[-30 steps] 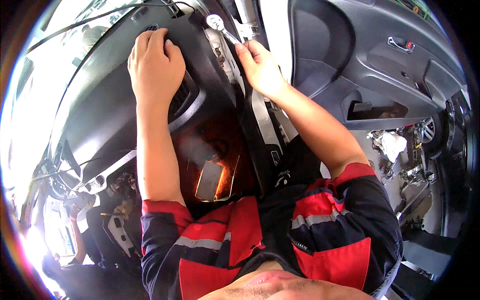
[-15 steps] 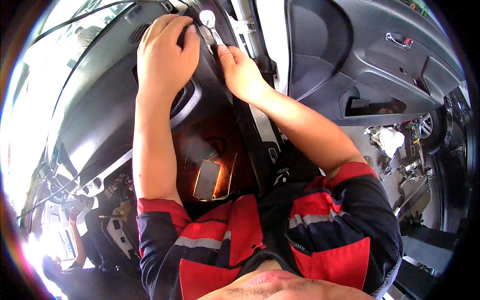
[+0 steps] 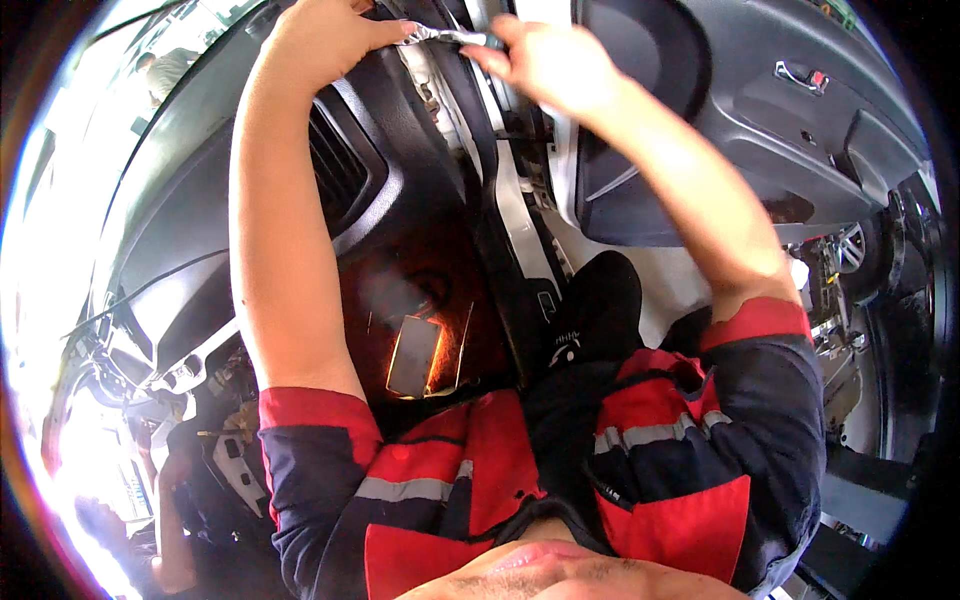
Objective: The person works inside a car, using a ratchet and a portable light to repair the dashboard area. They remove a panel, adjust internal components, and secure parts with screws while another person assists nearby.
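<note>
My right hand (image 3: pixel 560 65) is closed round the handle of a chrome ratchet wrench (image 3: pixel 445 36), slightly blurred, which lies crosswise over the end of a black car dashboard (image 3: pixel 410 150). The wrench's head points left. My left hand (image 3: pixel 325 45) rests over the dashboard's edge, its thumb stretched out to the wrench head and apparently touching it. Most of its other fingers are cut off by the upper rim of the picture. Below the hands runs a white door sill and frame (image 3: pixel 520 225) with bare metal and clips showing.
An open door panel (image 3: pixel 650 80) stands on the right. An air vent (image 3: pixel 340 165) sits beside my left forearm. A grey rectangle (image 3: pixel 414 355) with orange-lit edges lies on a dark brown surface before my chest. Another person's arm (image 3: pixel 175 530) shows at lower left.
My right hand has swung to the right and up, turning the wrench from steep to nearly level. My left hand has shifted up and left, its thumb now at the wrench head.
</note>
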`<state>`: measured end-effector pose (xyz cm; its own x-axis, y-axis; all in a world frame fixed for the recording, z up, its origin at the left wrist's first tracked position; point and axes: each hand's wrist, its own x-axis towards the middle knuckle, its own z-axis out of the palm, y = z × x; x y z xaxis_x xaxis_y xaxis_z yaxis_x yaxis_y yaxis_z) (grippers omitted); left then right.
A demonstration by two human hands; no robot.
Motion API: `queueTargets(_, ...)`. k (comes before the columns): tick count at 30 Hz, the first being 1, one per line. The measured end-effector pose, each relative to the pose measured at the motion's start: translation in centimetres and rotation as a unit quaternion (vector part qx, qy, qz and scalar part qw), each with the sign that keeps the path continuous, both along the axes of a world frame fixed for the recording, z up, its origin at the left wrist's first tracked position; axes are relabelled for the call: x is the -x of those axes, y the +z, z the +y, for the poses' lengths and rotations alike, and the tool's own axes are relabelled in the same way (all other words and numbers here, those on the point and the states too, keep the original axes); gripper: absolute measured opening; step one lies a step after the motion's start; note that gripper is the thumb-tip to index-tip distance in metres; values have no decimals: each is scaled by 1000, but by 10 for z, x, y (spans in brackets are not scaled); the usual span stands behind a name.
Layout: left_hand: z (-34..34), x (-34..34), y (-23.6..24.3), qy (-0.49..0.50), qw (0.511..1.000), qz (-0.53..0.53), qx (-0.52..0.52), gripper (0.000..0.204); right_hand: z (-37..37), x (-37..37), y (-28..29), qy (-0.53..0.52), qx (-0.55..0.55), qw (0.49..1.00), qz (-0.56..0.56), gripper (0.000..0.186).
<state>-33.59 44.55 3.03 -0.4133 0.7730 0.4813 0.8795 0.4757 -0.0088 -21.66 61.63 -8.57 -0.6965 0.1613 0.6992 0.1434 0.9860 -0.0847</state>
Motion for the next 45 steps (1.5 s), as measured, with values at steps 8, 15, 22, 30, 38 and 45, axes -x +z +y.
queueTargets(8,12,22,-22,-31,999,-21,-7,53,-17,-4,13,-46,1,986,-158,31)
queueTargets(15,6,-10,13,16,981,-184,64,50,-12,17,46,-34,-197,978,-62,23)
queueTargets(22,2,2,15,14,995,-63,70,59,-31,27,38,21,-80,959,-273,20)
queueTargets(30,6,30,11,-75,982,82,150,49,-37,18,49,33,-50,956,-287,24)
queueTargets(38,10,11,6,-6,993,22,113,58,-51,12,35,-10,-38,972,-231,22)
queueTargets(45,8,9,6,-15,993,43,111,64,-33,23,35,-1,-27,977,-213,22)
